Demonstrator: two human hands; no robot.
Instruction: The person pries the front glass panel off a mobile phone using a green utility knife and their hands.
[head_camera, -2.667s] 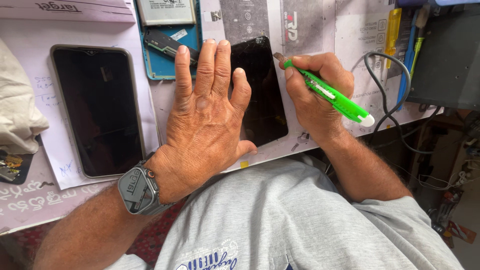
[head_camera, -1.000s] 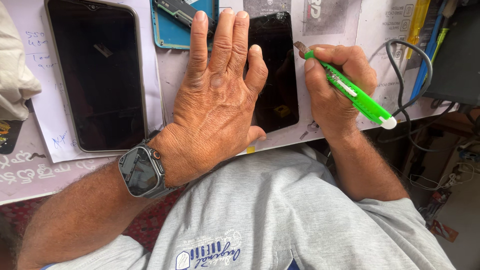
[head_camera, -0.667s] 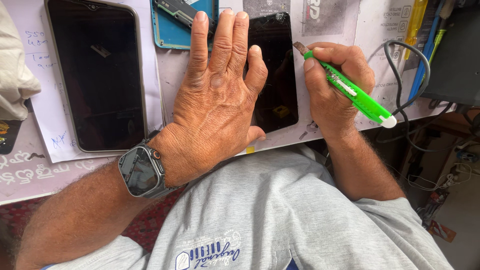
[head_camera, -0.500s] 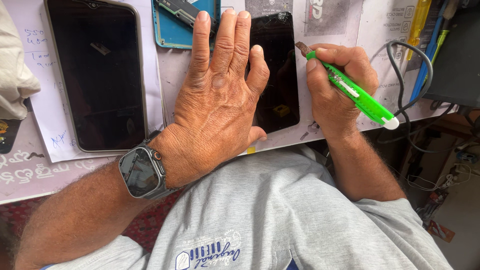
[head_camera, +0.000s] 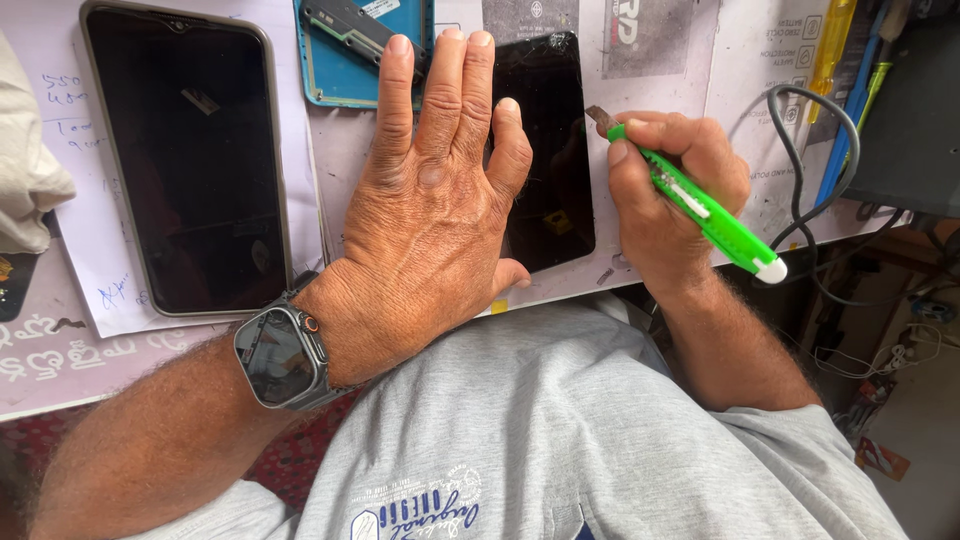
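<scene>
So, left to right. Spare phone (head_camera: 190, 165) lies face up on paper (head_camera: 85, 260) at far left, well apart from the work. Blue frame (head_camera: 345, 70) sits above my left hand (head_camera: 430, 220).

Left hand is open and flat, fingers together, palm pressing down on the left part of the screen (head_camera: 545, 150). Nothing gripped, just clamping it to the table (head_camera: 700, 60). Watch (head_camera: 280, 355) on that wrist.

Screen lies dark side up in the middle, lower end near the table's front edge. Judging by the look: thin glass, light, stiff but brittle, slick on top. Cracks seem to show near its top edge, so I'd treat it as fragile. Best held by flat pressure over a wide area, or by the long edges; not by one corner, and no bending.

Right hand (head_camera: 665, 200) is closed around the green knife (head_camera: 715, 215) in a pen grip. Blade tip sits just beside the screen's upper right edge; contact I can't tell.

Room: tight. Front edge is just below the screen, so a slip toward me goes off the table. Right of the knife are cables (head_camera: 800, 150) and screwdrivers (head_camera: 835, 50), near my knuckles. Open room is mostly between the screen and the cables.
</scene>
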